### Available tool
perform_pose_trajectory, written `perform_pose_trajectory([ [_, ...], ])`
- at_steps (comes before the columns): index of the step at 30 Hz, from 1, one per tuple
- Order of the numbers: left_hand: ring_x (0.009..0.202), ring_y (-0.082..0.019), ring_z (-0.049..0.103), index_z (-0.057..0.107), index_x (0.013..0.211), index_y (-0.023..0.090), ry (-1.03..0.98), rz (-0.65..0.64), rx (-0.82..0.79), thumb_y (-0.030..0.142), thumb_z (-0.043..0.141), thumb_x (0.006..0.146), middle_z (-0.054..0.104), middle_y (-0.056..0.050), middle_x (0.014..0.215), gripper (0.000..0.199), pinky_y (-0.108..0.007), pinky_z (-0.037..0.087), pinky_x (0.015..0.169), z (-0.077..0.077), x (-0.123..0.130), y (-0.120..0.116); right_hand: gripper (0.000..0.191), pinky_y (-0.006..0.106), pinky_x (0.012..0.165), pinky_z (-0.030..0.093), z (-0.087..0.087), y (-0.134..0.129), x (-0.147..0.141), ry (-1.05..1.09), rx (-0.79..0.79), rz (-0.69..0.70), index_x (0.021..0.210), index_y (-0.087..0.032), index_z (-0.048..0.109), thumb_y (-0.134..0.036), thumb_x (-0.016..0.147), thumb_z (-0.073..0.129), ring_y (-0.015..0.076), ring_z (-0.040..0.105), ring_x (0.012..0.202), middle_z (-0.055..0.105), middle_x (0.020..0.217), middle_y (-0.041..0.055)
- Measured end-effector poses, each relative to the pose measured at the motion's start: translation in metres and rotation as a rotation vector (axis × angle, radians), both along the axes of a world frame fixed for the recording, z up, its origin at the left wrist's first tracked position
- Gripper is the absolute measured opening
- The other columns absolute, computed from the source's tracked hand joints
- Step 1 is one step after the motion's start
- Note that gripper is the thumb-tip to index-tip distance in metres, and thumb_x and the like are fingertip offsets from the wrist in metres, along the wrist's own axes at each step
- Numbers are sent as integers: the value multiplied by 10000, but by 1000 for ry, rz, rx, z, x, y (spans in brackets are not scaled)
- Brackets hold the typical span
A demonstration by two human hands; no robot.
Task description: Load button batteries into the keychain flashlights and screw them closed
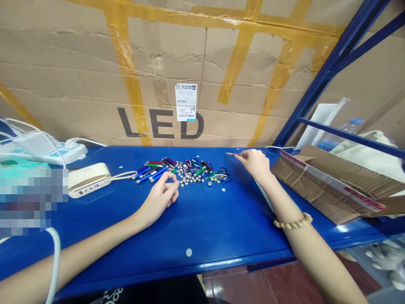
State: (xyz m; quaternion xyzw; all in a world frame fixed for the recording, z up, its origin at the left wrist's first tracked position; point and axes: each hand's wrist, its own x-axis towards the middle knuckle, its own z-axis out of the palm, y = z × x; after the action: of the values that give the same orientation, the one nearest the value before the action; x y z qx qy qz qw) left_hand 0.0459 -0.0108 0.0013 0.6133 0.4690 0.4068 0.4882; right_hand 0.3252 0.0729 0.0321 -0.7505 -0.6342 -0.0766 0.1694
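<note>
My left hand hovers at the near left edge of a pile of small parts, its fingers curled in toward the thumb. Whatever those fingertips hold, if anything, is too small to make out. Around it lie slim coloured metal tubes like small penlights in blue, red, green and purple. Small silver button cells are scattered to its right, with coloured carabiner clips at the pile's right end. My right hand, a beaded bracelet on its wrist, pinches a thin greyish stick-like piece beyond the pile.
A large taped cardboard box marked LED stands behind the blue table. On the left are a cream device with ports and a white power strip. An open cardboard box and a blue metal frame border the right.
</note>
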Motion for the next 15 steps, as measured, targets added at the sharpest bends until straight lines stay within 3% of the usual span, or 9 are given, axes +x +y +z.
perform_pose_trajectory([
  [9,391,-67,351,330,816,216,-8,-1,-3,422,400,832,450,86,495,217,-168,261,410,3,1,-1,256,328,651,442,2,-2,6,-6,-59,-180,890,-152,690,-336,810,532,282,615,862,655,890,161],
  [15,384,-65,350,335,817,213,1,17,-7,428,384,839,468,81,491,221,-167,246,402,4,1,-2,276,324,682,454,-6,2,6,6,-76,-137,979,-145,659,-322,783,577,278,611,897,652,931,152],
])
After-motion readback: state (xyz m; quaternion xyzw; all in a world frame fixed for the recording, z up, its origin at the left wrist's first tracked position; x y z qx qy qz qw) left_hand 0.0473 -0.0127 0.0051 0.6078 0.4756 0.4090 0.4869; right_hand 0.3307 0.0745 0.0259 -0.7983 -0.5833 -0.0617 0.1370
